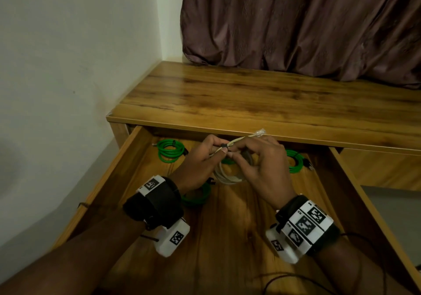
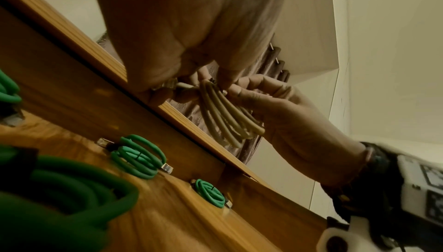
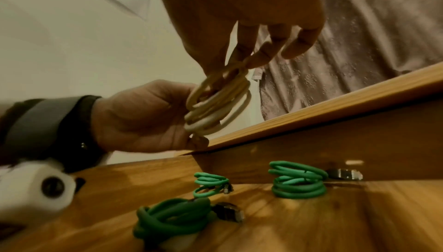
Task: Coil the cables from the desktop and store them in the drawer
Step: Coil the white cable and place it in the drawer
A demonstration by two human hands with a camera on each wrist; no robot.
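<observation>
A cream cable wound into a small coil hangs between both hands above the open drawer. My left hand pinches the top of the coil, where a thin black tie wraps it. My right hand pinches the same spot from the other side, its other fingers spread over the loops. The cable's clear plug sticks up toward the desktop edge. The wrist views show the cream cable's loops hanging below both sets of fingers.
Several green coiled cables lie on the drawer floor: back left, back right, and one under my left wrist. The wooden desktop is bare, with a brown curtain behind and a white wall at left.
</observation>
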